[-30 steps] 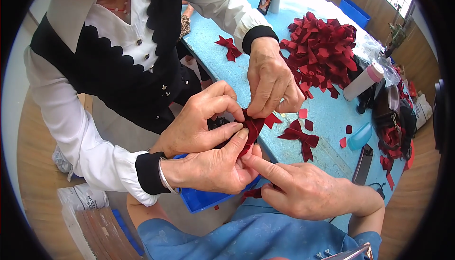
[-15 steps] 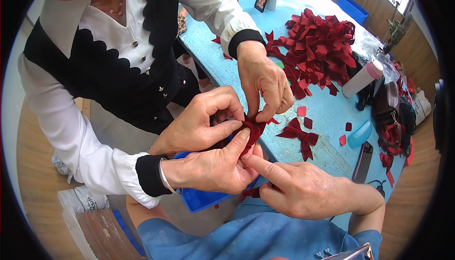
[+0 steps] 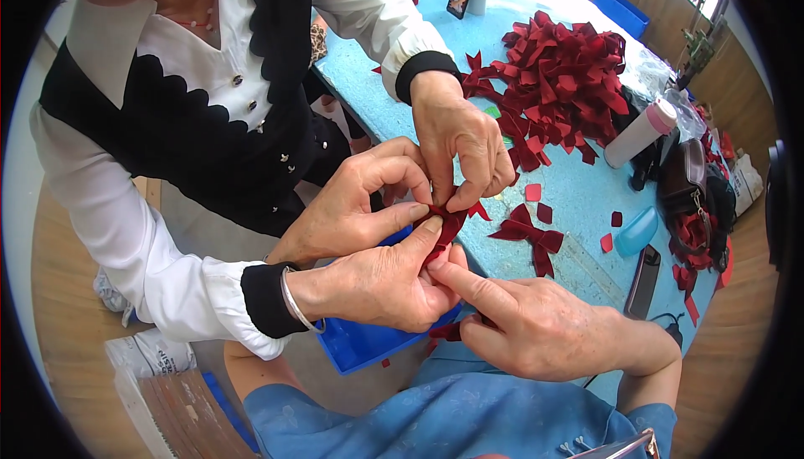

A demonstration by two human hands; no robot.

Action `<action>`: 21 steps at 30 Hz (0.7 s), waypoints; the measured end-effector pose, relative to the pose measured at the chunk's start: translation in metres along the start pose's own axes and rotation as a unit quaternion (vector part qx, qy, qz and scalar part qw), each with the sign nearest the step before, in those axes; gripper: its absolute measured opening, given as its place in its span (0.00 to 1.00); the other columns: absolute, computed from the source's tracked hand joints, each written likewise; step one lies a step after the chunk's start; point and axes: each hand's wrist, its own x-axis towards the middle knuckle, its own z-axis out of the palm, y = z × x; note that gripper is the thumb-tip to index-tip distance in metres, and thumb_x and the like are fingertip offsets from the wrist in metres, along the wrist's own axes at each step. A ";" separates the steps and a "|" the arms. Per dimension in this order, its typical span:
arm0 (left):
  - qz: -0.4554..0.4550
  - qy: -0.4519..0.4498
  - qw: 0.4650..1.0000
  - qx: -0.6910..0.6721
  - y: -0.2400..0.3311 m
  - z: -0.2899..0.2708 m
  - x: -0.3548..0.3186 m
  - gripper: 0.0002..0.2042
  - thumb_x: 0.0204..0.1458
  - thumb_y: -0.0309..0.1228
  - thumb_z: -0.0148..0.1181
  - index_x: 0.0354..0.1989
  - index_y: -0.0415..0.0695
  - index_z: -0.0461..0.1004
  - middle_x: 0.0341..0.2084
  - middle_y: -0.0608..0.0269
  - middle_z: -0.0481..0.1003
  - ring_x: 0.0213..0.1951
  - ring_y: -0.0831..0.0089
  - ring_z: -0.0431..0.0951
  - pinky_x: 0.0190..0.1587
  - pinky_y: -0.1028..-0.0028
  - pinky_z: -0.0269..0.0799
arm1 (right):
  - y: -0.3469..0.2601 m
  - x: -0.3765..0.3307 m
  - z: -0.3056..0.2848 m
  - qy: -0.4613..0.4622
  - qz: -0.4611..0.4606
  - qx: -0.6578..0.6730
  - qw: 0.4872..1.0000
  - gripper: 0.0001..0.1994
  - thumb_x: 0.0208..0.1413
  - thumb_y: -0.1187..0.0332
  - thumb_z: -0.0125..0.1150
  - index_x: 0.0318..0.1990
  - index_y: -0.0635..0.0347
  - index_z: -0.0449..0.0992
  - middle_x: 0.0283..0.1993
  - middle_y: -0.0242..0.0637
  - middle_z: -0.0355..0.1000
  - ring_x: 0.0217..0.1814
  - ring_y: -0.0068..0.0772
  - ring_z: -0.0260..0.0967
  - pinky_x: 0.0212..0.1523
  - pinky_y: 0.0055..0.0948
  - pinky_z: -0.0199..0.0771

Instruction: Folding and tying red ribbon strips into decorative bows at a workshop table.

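Observation:
My left hand [image 3: 356, 208] reaches in under a co-worker's white sleeve and pinches a dark red velvet bow [image 3: 450, 223] between thumb and forefinger. Two hands of that co-worker are on the same bow: one [image 3: 465, 141] pinches it from above, the other [image 3: 381, 287], with a bangle, grips it from below. My right hand [image 3: 536, 325] points its index finger against the bow's lower side, near the co-worker's fingertips. Its other fingers are curled, and what they hold, if anything, is hidden. Dark red fabric [image 3: 445, 333] shows beside its thumb.
On the blue table lie a heap of dark red bows [image 3: 565, 82], a single bow [image 3: 528, 237], small red squares, a clear ruler [image 3: 590, 266] and a phone [image 3: 643, 283]. A white bottle [image 3: 641, 134] stands near a bag [image 3: 682, 183]. Below the hands is a blue bin [image 3: 356, 346].
The bow and the hands around it have shifted very slightly. More of the blue bin shows between my left hand and the co-worker's lower hand. The grips look the same.

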 end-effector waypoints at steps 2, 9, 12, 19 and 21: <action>0.011 -0.004 1.000 0.015 -0.001 -0.002 -0.001 0.05 0.53 0.19 0.57 0.34 0.29 0.70 0.29 0.57 0.75 0.36 0.67 0.80 0.49 0.66 0.81 | 0.001 0.000 -0.001 -0.005 -0.001 0.000 1.000 0.27 0.51 0.75 0.59 0.60 0.74 0.65 0.40 0.54 0.74 0.27 0.48 0.74 0.24 0.39 0.75; 0.026 0.003 0.999 0.025 -0.006 -0.002 0.001 0.04 0.51 0.18 0.57 0.33 0.30 0.70 0.27 0.59 0.74 0.34 0.67 0.78 0.49 0.65 0.81 | 0.006 0.005 -0.016 0.061 -0.005 -0.047 0.997 0.06 0.40 0.78 0.64 0.27 0.70 0.73 0.55 0.59 0.70 0.32 0.41 0.76 0.28 0.33 0.79; -0.088 0.003 0.982 -0.165 0.006 0.002 -0.001 0.05 0.49 0.17 0.57 0.34 0.30 0.71 0.26 0.58 0.75 0.34 0.65 0.79 0.49 0.64 0.81 | 0.006 0.008 -0.015 0.055 -0.013 -0.041 0.998 0.08 0.38 0.78 0.65 0.28 0.68 0.72 0.55 0.58 0.70 0.33 0.41 0.77 0.30 0.34 0.80; -0.223 0.070 0.865 -0.445 0.005 0.008 0.001 0.06 0.49 0.18 0.57 0.36 0.31 0.72 0.27 0.57 0.76 0.34 0.65 0.79 0.47 0.66 0.80 | 0.013 0.007 -0.015 0.036 0.014 -0.020 0.999 0.08 0.38 0.78 0.66 0.28 0.68 0.73 0.54 0.55 0.72 0.34 0.40 0.77 0.32 0.33 0.80; -0.274 0.081 0.802 -0.525 0.002 0.010 0.000 0.05 0.51 0.18 0.57 0.36 0.32 0.72 0.28 0.59 0.76 0.34 0.68 0.79 0.46 0.67 0.79 | 0.011 0.005 -0.022 0.034 0.002 -0.032 0.999 0.08 0.37 0.79 0.66 0.27 0.68 0.74 0.52 0.53 0.74 0.34 0.39 0.77 0.32 0.32 0.80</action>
